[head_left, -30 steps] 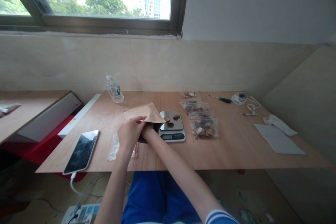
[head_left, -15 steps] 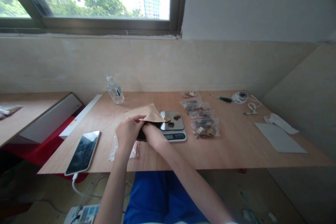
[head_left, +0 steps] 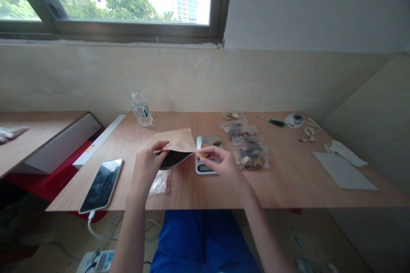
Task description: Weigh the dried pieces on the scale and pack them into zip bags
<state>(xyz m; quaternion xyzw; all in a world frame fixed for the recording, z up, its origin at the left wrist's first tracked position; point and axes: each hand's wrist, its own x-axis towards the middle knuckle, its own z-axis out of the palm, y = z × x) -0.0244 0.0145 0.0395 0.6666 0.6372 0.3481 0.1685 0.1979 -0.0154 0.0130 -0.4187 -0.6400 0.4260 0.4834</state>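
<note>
A brown paper bag point(head_left: 181, 140) with a dark inside lies tilted over the table, its mouth turned toward me. My left hand point(head_left: 150, 153) pinches the bag's left edge. Between the fingertips of my right hand point(head_left: 221, 161) is a dried brown slice point(head_left: 202, 154), held above the kitchen scale point(head_left: 201, 170) and close to the bag's right corner. More dried pieces point(head_left: 217, 143) rest on the scale's plate, partly hidden by my right hand. The scale's display is partly covered too.
Several clear zip bags of dried pieces point(head_left: 253, 156) are lined up right of the scale. Empty plastic bags point(head_left: 160, 182) lie below the paper bag. Around them are a phone point(head_left: 101, 185), a water bottle point(head_left: 142, 111), a screwdriver point(head_left: 276, 122), a white camera point(head_left: 294, 120) and white paper point(head_left: 344, 170).
My right hand has come out of the paper bag and moved right over the scale, with a dried slice in its fingers. The bag's mouth now shows wider.
</note>
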